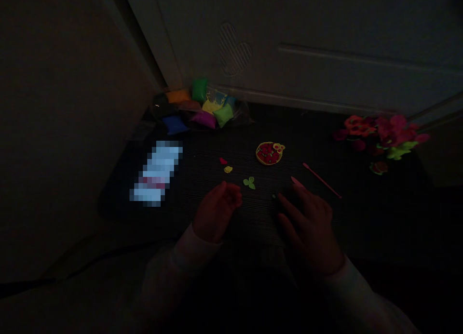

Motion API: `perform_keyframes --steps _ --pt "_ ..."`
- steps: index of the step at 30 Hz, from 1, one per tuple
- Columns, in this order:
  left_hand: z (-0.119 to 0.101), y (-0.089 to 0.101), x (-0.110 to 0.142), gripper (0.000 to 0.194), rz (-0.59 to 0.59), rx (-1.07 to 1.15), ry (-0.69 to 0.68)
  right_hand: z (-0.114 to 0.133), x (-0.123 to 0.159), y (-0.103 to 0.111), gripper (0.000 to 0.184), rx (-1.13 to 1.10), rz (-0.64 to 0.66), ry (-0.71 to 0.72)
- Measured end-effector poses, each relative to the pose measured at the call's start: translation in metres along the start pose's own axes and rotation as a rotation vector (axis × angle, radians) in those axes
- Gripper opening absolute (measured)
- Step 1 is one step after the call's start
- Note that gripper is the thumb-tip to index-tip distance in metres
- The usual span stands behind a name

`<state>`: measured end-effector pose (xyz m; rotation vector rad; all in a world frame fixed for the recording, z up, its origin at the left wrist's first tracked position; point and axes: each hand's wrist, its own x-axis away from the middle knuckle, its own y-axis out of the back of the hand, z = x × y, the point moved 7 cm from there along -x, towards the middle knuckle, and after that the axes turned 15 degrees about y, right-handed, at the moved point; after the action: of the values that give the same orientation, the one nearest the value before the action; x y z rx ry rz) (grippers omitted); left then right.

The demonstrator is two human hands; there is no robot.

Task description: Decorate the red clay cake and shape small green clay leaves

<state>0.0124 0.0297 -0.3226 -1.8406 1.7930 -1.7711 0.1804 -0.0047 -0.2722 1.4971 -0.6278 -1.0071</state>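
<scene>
My left hand (217, 212) rests at the dark table's near side, its fingers loosely curled and apart, with nothing visible in them. Spread fingers on my right hand (309, 225) reach over the tabletop, the index fingertip beside a tiny pale green piece (274, 196). Partly under that hand lies a pink modelling tool (297, 181). Between the hands sits a light green three-leaf piece (249, 182). Farther off are a small yellow piece (227, 169), a red piece (223, 161) and a round yellow-rimmed clay piece (269, 153) with red filling and small yellow-edged flowers.
A thin pink stick tool (321, 180) lies to the right. Colourful clay packets (204, 107) are heaped at the back left, near a lit, blurred phone screen (157, 172). Pink and orange clay flowers (387, 131) stand at the back right. A pale panel (307, 69) rises behind.
</scene>
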Motion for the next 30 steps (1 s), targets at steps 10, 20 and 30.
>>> perform_keyframes --steps 10,20,30 --pt "0.0 0.0 -0.001 0.022 -0.006 0.002 -0.004 0.005 -0.007 -0.008 0.038 0.046 0.112 0.075" --pt "0.0 0.001 0.0 0.021 -0.025 -0.005 0.006 0.011 -0.01 -0.007 0.041 0.047 0.144 0.064" --pt "0.0 -0.001 0.0 0.02 -0.014 0.001 0.006 0.013 -0.011 -0.006 0.041 0.065 0.132 0.02"
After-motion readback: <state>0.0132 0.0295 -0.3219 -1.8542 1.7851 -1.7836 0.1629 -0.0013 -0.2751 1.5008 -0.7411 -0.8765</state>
